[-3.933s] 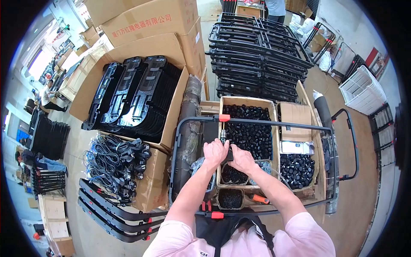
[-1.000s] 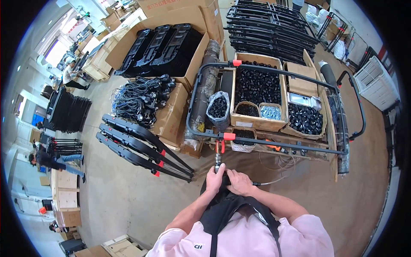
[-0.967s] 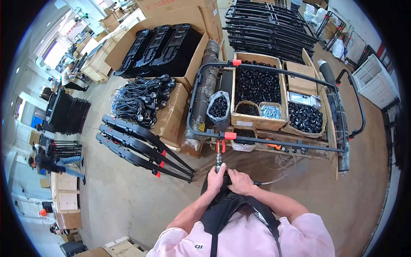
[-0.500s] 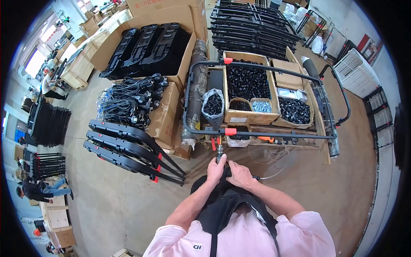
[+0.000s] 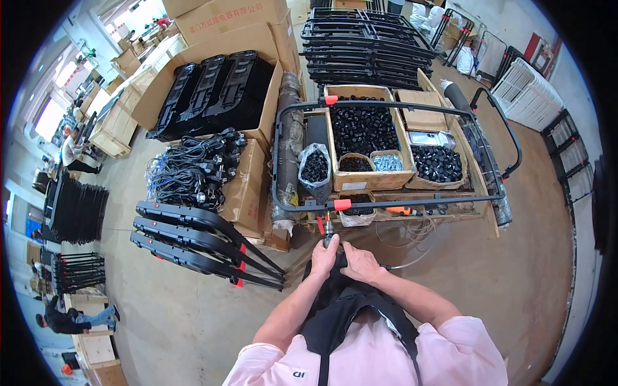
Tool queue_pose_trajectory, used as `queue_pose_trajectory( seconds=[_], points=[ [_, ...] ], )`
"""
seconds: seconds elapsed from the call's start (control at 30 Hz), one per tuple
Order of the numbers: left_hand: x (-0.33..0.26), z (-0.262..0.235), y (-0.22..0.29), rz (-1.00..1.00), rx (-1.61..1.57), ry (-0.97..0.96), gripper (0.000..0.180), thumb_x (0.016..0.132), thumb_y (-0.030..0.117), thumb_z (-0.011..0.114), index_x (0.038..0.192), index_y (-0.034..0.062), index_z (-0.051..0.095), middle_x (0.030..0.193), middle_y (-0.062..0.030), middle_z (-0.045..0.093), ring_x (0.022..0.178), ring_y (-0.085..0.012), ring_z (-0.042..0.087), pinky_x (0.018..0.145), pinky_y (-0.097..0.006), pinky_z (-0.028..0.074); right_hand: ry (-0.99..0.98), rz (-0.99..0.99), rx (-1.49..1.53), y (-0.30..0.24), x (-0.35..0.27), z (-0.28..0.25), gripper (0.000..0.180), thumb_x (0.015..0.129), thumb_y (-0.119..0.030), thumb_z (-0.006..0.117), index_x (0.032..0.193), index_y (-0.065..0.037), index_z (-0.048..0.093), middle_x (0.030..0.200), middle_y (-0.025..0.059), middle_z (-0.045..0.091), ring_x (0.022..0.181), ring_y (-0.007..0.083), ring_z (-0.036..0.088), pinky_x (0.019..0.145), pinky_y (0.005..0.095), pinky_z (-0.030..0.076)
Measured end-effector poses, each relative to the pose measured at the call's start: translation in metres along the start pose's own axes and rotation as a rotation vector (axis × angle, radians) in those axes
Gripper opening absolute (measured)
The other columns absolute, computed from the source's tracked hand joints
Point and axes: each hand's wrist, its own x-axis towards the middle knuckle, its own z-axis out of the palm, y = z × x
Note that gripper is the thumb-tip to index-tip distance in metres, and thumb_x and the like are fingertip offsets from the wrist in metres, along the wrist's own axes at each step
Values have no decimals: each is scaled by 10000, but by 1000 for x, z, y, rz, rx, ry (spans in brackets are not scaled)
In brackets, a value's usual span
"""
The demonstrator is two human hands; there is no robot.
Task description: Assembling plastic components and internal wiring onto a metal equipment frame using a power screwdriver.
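Note:
In front of my body my left hand [image 5: 324,255] is closed round the front of a drill [image 5: 329,230], thumb on top just behind the metal chuck. My right hand [image 5: 360,263] closes on the rear of the same tool, most of which is hidden by the hands and the dark apron. A hose leads off to the right beside that hand. The bit points away from me at the near bar of a black tubular frame [image 5: 412,201], close to a red clip [image 5: 342,204]; whether it touches cannot be told. The frame lies over the parts boxes.
Beyond are a wooden box of black plastic parts [image 5: 364,128], a bag of small black pieces [image 5: 315,168] and silver screws [image 5: 387,162]. Black cables [image 5: 199,164] top a carton at left, near stacked curved black frames [image 5: 193,238]. An orange-handled tool [image 5: 402,210] lies under the frame.
The whole view has shifted slightly, with the left side of the room appearing lower. Both hands stay on the drill, its bit still at the near bar by the red clip.

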Motion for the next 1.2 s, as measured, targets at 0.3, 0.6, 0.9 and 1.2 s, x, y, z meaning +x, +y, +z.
queue_pose_trajectory(
  seconds=[0.3, 0.6, 0.9, 1.2],
  points=[
    [10, 2, 4, 0, 11, -8, 487, 982, 523, 716, 939, 39, 682, 842, -26, 676, 788, -134, 597, 737, -338, 489, -3, 2, 5, 6, 8, -3, 827, 775, -245, 835, 1423, 46, 411, 1177, 297, 695, 1085, 453, 697, 935, 516, 570],
    [1, 2, 18, 0, 24, -13, 549, 983, 549, 697, 1053, 4, 709, 951, -80, 708, 873, -185, 624, 807, -389, 509, 62, -133, -13, 7, 4, 0, 471, 787, -184, 793, 1154, -26, 543, 1159, 192, 564, 1129, 415, 628, 934, 536, 546],
    [-2, -1, 1, -6, 38, -19, 543, 990, 543, 691, 1059, 5, 708, 943, -76, 705, 870, -168, 605, 807, -378, 506, 41, -122, -5, 0, -5, 3, 452, 786, -170, 790, 1131, -24, 537, 1142, 195, 558, 1119, 410, 626, 930, 542, 540],
    [-17, 0, 5, -10, 30, -23, 520, 999, 536, 689, 1047, 18, 705, 918, -56, 681, 856, -158, 580, 789, -364, 492, 22, -110, -4, 3, -13, 7, 465, 792, -180, 793, 1147, -25, 536, 1127, 196, 559, 1098, 407, 631, 927, 531, 535]
  ],
)
